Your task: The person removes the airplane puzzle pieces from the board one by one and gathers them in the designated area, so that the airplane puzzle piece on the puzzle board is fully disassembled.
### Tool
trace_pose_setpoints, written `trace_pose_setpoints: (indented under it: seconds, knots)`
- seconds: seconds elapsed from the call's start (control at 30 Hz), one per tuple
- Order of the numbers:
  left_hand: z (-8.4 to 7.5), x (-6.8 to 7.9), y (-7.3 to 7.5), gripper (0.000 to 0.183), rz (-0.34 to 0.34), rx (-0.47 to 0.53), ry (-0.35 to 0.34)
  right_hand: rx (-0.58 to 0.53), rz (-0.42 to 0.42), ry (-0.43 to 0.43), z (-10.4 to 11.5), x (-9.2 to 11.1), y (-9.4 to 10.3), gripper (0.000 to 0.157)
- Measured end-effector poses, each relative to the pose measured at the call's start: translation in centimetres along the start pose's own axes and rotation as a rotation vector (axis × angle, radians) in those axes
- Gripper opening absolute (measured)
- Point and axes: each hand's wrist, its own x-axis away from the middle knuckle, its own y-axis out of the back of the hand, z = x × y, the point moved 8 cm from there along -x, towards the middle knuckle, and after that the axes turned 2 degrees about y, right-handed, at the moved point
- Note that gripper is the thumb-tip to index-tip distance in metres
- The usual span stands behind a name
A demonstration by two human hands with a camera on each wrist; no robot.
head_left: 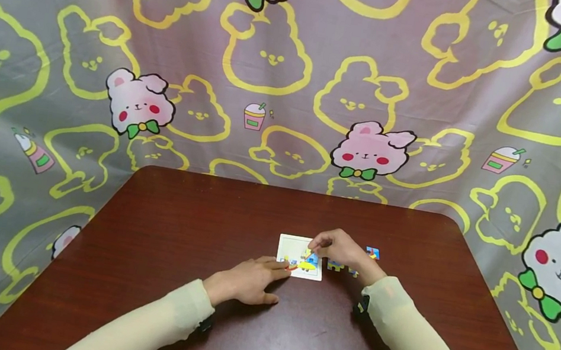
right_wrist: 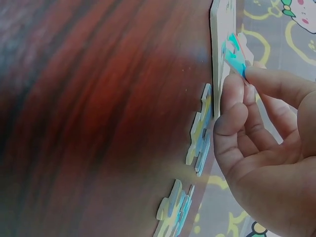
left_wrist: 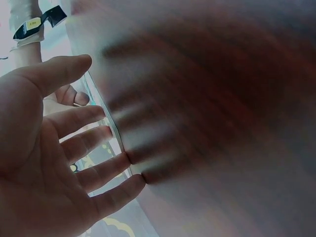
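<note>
A small jigsaw puzzle board (head_left: 292, 245) with a pale rim lies on the brown table, partly filled with yellow, blue and red pieces. Over its right side, my right hand (head_left: 339, 248) pinches a jigsaw piece (right_wrist: 237, 61) between thumb and fingertips; the right wrist view shows the piece tilted, blue on its face. My left hand (head_left: 252, 279) rests at the board's lower left, palm down, fingers spread and nearly straight. In the left wrist view the fingertips of the left hand (left_wrist: 64, 143) reach the board's edge, and the thumb stands apart from them.
Loose jigsaw pieces (head_left: 335, 265) lie just right of the board, partly behind my right wrist. Another piece (head_left: 372, 252) sits farther right. The table (head_left: 201, 206) ends at a patterned cloth (head_left: 289, 110) hanging behind and along both sides.
</note>
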Motion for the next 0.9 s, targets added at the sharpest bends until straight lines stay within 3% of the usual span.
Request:
trace_pose_setpoints:
  seconds: [0.57, 0.9]
  knots:
    - [0.2, -0.1, 0.5, 0.060, -0.065, 0.006, -0.044, -0.071, -0.007, -0.104, -1.6, 0.6, 1.0, 0.011]
    - [1.2, -0.6, 1.3, 0.055, -0.111, 0.021, -0.036, -0.075, -0.008, -0.093, -1.9, 1.7, 2.1, 0.015]
